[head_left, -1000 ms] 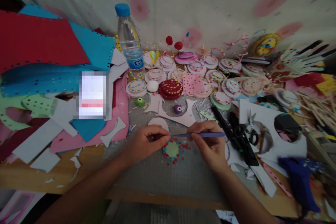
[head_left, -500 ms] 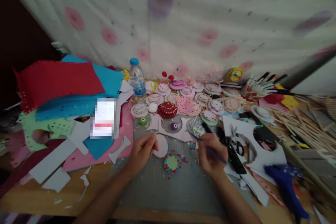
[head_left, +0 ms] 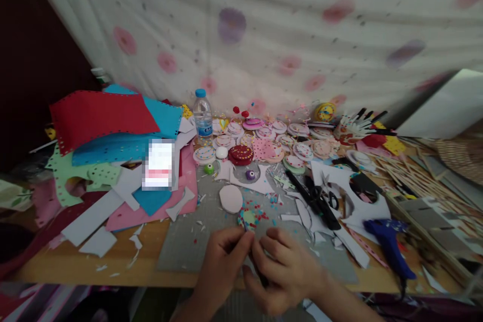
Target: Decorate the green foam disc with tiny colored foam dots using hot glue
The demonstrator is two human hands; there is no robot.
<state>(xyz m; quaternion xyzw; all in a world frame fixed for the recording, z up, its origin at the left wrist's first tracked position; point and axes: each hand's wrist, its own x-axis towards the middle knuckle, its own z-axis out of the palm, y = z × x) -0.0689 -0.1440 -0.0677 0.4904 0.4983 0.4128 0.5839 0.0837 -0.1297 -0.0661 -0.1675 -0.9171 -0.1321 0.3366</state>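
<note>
My right hand [head_left: 281, 266] is closed around a slim dark pen-like tool [head_left: 260, 271], just over the front part of the mat. Its tip points toward my left hand [head_left: 225, 256], whose thumb and fingers are pinched together close to that tip. Whatever lies between the left fingers is hidden. Beyond the fingertips, a small pale green disc [head_left: 249, 217] lies amid loose red and blue bits, partly covered by the tool's tip. A plain whitish disc [head_left: 231, 198] rests flat on the grey mat [head_left: 181, 254] behind the left hand.
Decorated round pieces [head_left: 241, 155] crowd the back, beside a water bottle [head_left: 204, 115]. Coloured foam sheets [head_left: 105, 115] and a blurred bright rectangle [head_left: 159, 163] are at left. Scissors [head_left: 330, 196], a black cutter [head_left: 313, 201], a blue glue gun [head_left: 390, 246] and wooden sticks lie right.
My left hand has let go of the whitish disc, which now lies on the mat. Both hands have come together nearer the front edge, the tool still in the right. The view has shifted.
</note>
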